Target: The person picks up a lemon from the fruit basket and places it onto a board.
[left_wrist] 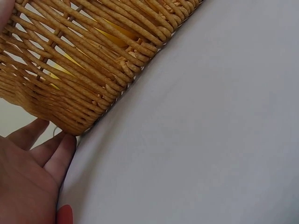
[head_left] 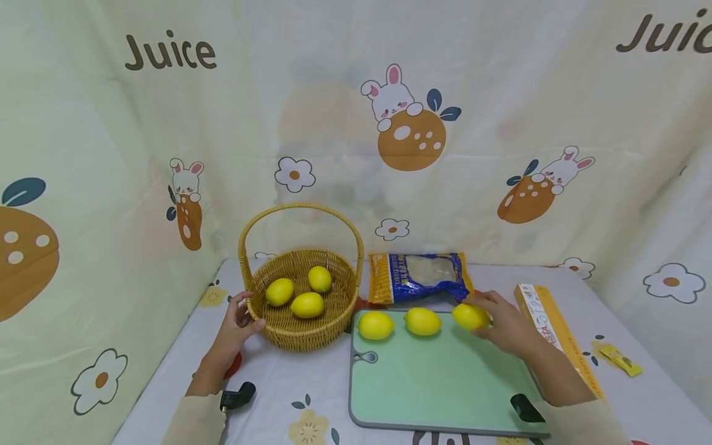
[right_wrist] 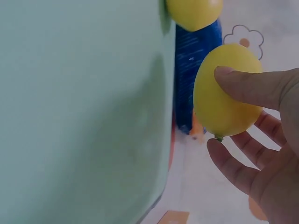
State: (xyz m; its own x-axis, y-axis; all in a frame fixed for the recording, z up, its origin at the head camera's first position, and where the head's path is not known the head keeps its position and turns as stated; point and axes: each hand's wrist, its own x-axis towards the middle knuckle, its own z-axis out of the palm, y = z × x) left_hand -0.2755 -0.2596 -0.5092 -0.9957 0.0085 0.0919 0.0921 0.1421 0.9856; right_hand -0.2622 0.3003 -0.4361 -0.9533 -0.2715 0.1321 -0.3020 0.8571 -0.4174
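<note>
My right hand (head_left: 507, 322) holds a yellow lemon (head_left: 470, 316) over the back right part of a green cutting board (head_left: 445, 383). In the right wrist view the thumb presses on one side of this lemon (right_wrist: 226, 109), with fingers behind and below it. Two more lemons, one left (head_left: 375, 326) and one middle (head_left: 423, 321), sit in a row along the board's back edge. My left hand (head_left: 236, 327) grips the left side of a wicker basket (head_left: 306, 340) with an arched handle. Three lemons (head_left: 308, 305) lie inside it. Fingertips touch the basket's lower wall in the left wrist view.
Behind the board lies a blue and yellow pasta bag (head_left: 419, 278). A long orange and white box (head_left: 556, 334) lies along the right, with a small yellow packet (head_left: 620, 360) beyond it. A printed curtain (head_left: 334, 123) surrounds the table.
</note>
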